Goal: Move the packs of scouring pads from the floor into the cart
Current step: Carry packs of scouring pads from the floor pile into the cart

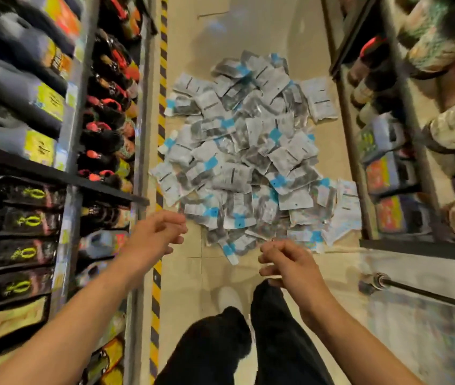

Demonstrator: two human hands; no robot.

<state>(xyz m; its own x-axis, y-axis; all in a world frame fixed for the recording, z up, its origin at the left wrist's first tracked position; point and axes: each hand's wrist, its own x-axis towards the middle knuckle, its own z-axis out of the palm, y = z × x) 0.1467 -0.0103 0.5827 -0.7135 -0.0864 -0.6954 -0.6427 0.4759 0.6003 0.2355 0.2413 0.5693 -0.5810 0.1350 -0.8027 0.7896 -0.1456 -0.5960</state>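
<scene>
A big heap of scouring pad packs (248, 157), clear bags with grey pads and white-and-blue labels, covers the beige aisle floor ahead of me. My left hand (155, 234) hangs above the heap's near left edge, fingers loosely curled, holding nothing. My right hand (284, 261) hovers over the heap's near edge, fingers loosely curled and empty too. Neither hand touches a pack. A grey surface with a black bar (426, 294) shows at the lower right; whether it belongs to the cart is unclear.
Shelves of bottles and dark pouches (40, 162) line the left side, behind a yellow-black floor stripe (161, 112). Shelves with bottles and colourful boxes (415, 134) stand on the right. My dark trouser legs (248, 343) and a white shoe (229, 297) are below.
</scene>
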